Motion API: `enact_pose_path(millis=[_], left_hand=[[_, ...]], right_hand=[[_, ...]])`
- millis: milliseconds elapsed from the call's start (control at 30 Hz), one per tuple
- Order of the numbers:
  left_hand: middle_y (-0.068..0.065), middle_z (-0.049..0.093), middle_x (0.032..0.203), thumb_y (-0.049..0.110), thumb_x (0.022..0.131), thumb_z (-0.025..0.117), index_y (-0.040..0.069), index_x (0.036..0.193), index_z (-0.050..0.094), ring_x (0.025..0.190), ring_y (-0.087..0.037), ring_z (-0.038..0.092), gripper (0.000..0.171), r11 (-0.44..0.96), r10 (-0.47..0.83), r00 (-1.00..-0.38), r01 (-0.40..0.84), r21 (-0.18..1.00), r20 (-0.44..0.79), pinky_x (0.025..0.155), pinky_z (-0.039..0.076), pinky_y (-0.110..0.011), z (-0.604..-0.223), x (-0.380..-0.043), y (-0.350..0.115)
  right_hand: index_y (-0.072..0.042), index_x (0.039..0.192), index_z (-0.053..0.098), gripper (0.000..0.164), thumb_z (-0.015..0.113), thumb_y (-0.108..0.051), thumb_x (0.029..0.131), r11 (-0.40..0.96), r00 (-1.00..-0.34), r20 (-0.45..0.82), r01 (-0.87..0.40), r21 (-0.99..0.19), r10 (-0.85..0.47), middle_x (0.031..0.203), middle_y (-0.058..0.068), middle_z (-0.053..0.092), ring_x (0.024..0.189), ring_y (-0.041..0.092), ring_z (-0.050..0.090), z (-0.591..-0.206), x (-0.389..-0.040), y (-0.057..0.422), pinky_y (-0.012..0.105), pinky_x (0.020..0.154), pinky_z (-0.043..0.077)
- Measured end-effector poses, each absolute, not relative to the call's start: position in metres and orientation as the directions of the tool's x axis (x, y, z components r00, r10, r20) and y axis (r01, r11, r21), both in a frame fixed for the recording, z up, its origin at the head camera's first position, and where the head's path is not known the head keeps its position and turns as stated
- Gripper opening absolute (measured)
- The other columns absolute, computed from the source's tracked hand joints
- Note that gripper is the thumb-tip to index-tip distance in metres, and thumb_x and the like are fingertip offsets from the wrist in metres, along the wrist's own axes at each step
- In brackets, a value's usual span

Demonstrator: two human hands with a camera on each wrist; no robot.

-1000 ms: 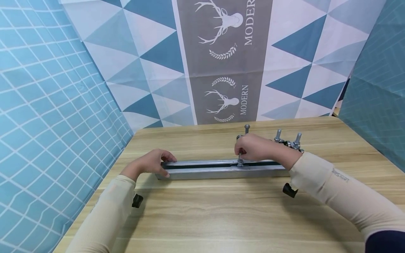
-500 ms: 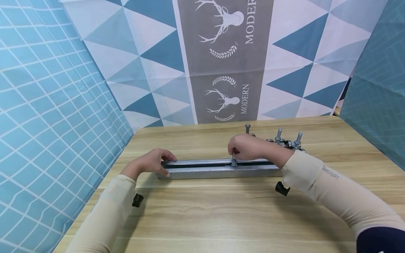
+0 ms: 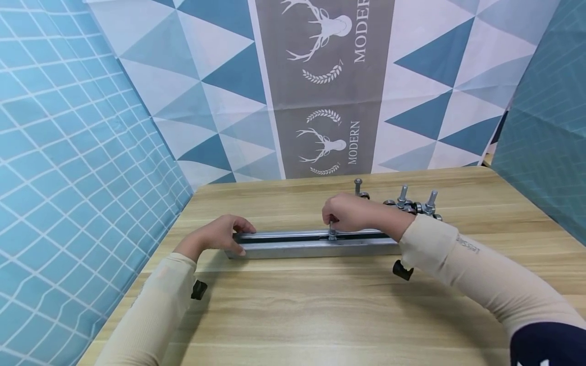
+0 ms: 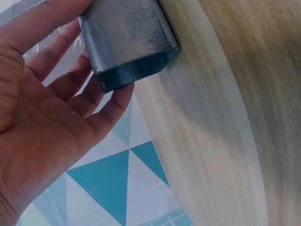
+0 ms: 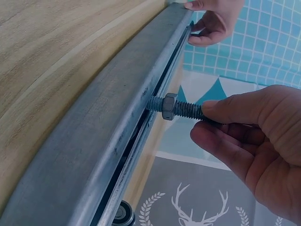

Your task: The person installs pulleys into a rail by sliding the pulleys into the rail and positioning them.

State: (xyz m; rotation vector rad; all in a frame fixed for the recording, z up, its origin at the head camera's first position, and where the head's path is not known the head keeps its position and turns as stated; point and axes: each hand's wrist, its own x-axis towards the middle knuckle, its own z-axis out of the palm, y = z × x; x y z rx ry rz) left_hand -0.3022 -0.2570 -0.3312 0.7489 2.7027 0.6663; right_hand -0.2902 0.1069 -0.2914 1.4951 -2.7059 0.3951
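Observation:
A grey metal channel rail (image 3: 284, 249) lies crosswise on the table, its long slot facing up. My left hand (image 3: 221, 235) grips its left end, with the thumb on the near side and fingers on the far side. In the left wrist view, the hollow end of the rail (image 4: 129, 35) shows between thumb and fingers. My right hand (image 3: 349, 212) pinches the upper end of a threaded bolt (image 5: 189, 110) between thumb and fingers. The bolt stands up out of the slot and carries a hex nut (image 5: 169, 106) just above the rail. Whatever the bolt joins inside is hidden.
Behind the rail at right stand several wheeled trolley pieces with upright bolts, such as one roller trolley (image 3: 403, 199) and another roller trolley (image 3: 430, 204). A further upright bolt (image 3: 358, 187) stands behind my right hand. The wooden table (image 3: 293, 315) meets patterned cloth (image 3: 220, 66) at the back.
My right hand has moved left along the rail, and the bolt has slid left in the slot with it. The left hand and the rail have stayed in place.

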Motion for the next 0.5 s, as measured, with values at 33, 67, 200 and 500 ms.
enact_pose_path(millis=[33, 67, 200, 500], left_hand=[[-0.001, 0.065, 0.108, 0.009, 0.067, 0.089, 0.008, 0.115, 0.069, 0.101, -0.021, 0.057, 0.052, 0.763, 0.538, -0.834, 0.421, 0.491, -0.122, 0.091, 0.047, -0.044, -0.331, -0.302, -0.257], [-0.001, 0.065, 0.108, 0.009, 0.067, 0.089, 0.008, 0.116, 0.069, 0.1, -0.021, 0.057, 0.052, 0.762, 0.541, -0.833, 0.425, 0.488, -0.12, 0.091, 0.047, -0.044, -0.331, -0.302, -0.257], [0.0, 0.065, 0.107, 0.008, 0.067, 0.089, 0.009, 0.115, 0.069, 0.099, -0.019, 0.057, 0.052, 0.766, 0.533, -0.837, 0.418, 0.488, -0.121, 0.091, 0.047, -0.042, -0.331, -0.301, -0.256], [-0.002, 0.065, 0.107, 0.008, 0.067, 0.089, 0.007, 0.116, 0.069, 0.099, -0.021, 0.057, 0.052, 0.757, 0.543, -0.831, 0.425, 0.496, -0.117, 0.09, 0.047, -0.043, -0.331, -0.301, -0.257]], right_hand=[[-0.008, 0.08, 0.07, 0.018, 0.064, 0.009, 0.08, 0.51, -0.542, 0.141, -0.834, -0.21, -0.829, 0.077, -0.002, 0.061, 0.068, 0.01, 0.051, -0.292, -0.291, 0.106, 0.029, 0.065, 0.048], [-0.008, 0.081, 0.07, 0.017, 0.065, 0.009, 0.08, 0.511, -0.543, 0.139, -0.833, -0.212, -0.828, 0.077, -0.002, 0.061, 0.069, 0.01, 0.052, -0.292, -0.291, 0.105, 0.029, 0.065, 0.049], [-0.008, 0.082, 0.071, 0.017, 0.065, 0.008, 0.081, 0.527, -0.559, 0.123, -0.822, -0.217, -0.82, 0.078, -0.003, 0.062, 0.069, 0.01, 0.053, -0.292, -0.292, 0.1, 0.029, 0.066, 0.049], [-0.01, 0.081, 0.072, 0.018, 0.065, 0.006, 0.082, 0.546, -0.575, 0.103, -0.809, -0.215, -0.811, 0.08, -0.003, 0.065, 0.072, 0.01, 0.056, -0.292, -0.292, 0.087, 0.028, 0.067, 0.05]])
